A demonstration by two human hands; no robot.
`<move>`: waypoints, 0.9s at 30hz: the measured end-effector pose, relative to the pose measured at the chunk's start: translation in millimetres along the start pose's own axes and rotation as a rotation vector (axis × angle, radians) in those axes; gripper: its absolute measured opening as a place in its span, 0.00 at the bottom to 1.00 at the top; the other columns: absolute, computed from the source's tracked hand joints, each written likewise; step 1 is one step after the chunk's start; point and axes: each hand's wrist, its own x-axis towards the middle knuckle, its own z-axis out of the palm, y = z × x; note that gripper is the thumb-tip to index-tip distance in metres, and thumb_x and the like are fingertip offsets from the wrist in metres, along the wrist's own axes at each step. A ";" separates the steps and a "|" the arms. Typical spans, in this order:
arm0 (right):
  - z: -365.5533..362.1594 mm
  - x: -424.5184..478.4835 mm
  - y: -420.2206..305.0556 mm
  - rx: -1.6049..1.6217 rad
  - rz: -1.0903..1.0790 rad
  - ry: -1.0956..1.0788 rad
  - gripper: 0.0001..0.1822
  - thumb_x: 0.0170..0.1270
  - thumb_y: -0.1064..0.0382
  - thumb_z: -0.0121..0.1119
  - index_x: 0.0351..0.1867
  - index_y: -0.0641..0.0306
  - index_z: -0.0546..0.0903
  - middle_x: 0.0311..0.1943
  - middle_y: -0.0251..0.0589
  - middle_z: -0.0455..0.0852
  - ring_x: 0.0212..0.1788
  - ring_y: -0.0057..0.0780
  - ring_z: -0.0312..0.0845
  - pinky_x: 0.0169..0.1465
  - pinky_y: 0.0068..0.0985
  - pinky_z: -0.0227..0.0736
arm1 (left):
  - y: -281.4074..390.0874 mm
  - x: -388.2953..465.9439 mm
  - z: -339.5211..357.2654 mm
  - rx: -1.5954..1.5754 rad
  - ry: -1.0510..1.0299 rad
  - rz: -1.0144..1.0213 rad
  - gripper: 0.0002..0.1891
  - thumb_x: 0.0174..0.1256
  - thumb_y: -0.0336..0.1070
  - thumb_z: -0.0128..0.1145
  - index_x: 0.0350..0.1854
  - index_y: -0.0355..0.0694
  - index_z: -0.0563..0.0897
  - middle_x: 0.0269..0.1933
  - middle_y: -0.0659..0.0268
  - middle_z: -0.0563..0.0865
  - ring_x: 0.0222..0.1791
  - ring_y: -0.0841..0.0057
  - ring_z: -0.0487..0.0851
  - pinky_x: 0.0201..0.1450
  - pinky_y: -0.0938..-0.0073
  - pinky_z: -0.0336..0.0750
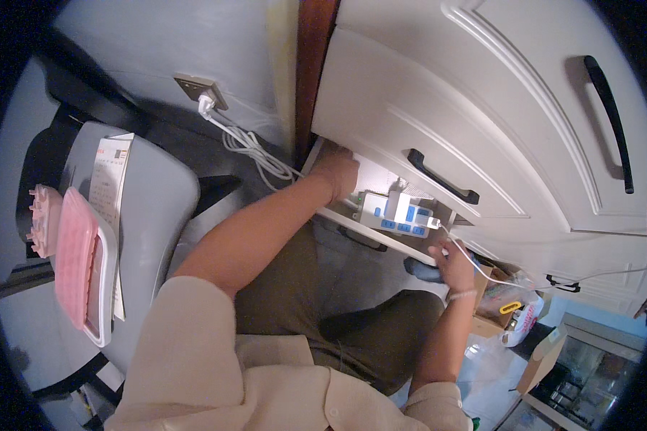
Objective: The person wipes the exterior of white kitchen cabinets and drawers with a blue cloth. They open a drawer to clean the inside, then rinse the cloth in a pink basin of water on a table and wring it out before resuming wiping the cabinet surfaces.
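A pulled-out white drawer (380, 237) lies before me under a cabinet. Inside it sits a white power strip (367, 211) with blue sockets. A white plug-in adapter (397, 207) stands in the strip, and a white plug (434, 222) with a cable is at its right end. My left hand (341, 169) reaches into the drawer's left end, beside pale textured sheet material (372, 173); its fingers are mostly hidden. My right hand (454, 265) grips the right end of the drawer front, close to the white cable (466, 253).
Cabinet doors with black handles (609, 124) rise above the drawer. At left, a grey chair (162, 215) holds pink lidded trays (76, 258) and a printed paper (108, 172). A wall socket (199, 89) feeds a coiled white cord (248, 145). Cardboard boxes (488, 323) stand right.
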 end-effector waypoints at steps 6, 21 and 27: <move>7.8 -71.1 -47.9 0.362 0.209 0.209 0.11 0.57 0.60 0.63 0.29 0.68 0.82 0.26 0.47 0.83 0.28 0.43 0.80 0.37 0.32 0.74 | 41.9 -115.2 -50.9 -0.574 -0.048 -0.362 0.07 0.60 0.33 0.52 0.31 0.34 0.77 0.40 0.51 0.80 0.43 0.56 0.77 0.46 0.60 0.72; 54.0 45.9 -49.5 0.545 0.469 0.524 0.13 0.62 0.58 0.56 0.25 0.65 0.82 0.19 0.43 0.83 0.21 0.33 0.77 0.29 0.30 0.70 | 55.5 -35.2 38.1 -0.684 0.170 -0.333 0.07 0.62 0.34 0.52 0.35 0.35 0.76 0.35 0.49 0.80 0.38 0.50 0.78 0.42 0.58 0.72; 25.8 19.0 -52.7 0.392 0.385 0.416 0.17 0.59 0.52 0.62 0.24 0.65 0.82 0.20 0.46 0.83 0.25 0.38 0.80 0.33 0.30 0.73 | 41.3 -59.8 11.0 -0.476 0.188 -0.376 0.06 0.62 0.33 0.52 0.35 0.35 0.77 0.37 0.47 0.79 0.41 0.49 0.76 0.45 0.56 0.71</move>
